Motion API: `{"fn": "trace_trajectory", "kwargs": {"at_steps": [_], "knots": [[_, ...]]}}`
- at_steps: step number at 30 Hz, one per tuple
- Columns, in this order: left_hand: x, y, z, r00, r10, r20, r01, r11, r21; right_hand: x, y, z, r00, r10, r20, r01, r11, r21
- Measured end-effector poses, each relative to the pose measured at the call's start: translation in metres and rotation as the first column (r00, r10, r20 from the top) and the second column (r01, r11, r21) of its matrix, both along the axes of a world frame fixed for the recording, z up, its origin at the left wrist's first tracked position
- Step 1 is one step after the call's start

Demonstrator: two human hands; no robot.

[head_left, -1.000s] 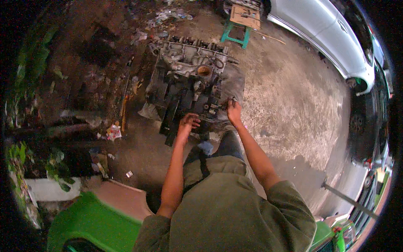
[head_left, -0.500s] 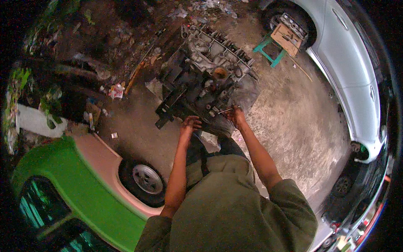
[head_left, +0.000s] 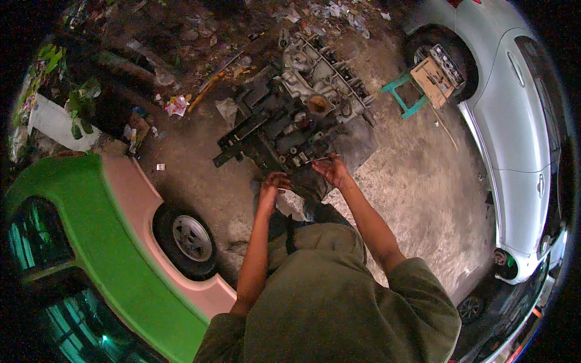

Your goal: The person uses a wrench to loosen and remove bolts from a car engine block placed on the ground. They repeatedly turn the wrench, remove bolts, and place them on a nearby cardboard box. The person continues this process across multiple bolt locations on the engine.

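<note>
One slim metal tool (head_left: pixel 316 160) at the near edge of the engine (head_left: pixel 302 109), apparently pinched in the right hand (head_left: pixel 332 172), liable to slip if gripped off-centre, beside a left hand (head_left: pixel 275 183) with loosely curled fingers, contents impossible to tell.

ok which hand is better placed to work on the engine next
Probably the right hand: it is at the near side of the engine, seemingly holding a thin metal tool. The left hand is loosely curled nearby, with no tool visible in it.
</note>
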State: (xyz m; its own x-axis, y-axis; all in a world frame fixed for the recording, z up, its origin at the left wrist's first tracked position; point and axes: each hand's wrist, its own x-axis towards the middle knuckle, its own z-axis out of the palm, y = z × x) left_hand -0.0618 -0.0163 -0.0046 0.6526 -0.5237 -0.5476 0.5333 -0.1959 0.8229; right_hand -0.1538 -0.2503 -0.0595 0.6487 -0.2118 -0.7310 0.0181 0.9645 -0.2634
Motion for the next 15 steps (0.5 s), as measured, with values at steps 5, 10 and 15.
{"fn": "trace_trajectory", "kwargs": {"at_steps": [5,10,15], "knots": [[-0.009,-0.001,0.004,0.996,0.069,0.058,-0.068,0.997,-0.023,-0.001,0.033,0.021,0.956,0.234,-0.174,-0.276,0.536,-0.798],[-0.007,-0.003,0.003,0.989,0.124,0.079,-0.12,0.991,-0.054,-0.013,0.065,0.04,0.666,0.337,-0.665,-0.303,-0.693,-0.655],[-0.011,0.0,0.007,0.98,0.155,0.127,-0.15,0.987,-0.05,-0.002,0.056,0.033,0.49,0.308,-0.815,-0.171,-0.883,-0.437]]}}
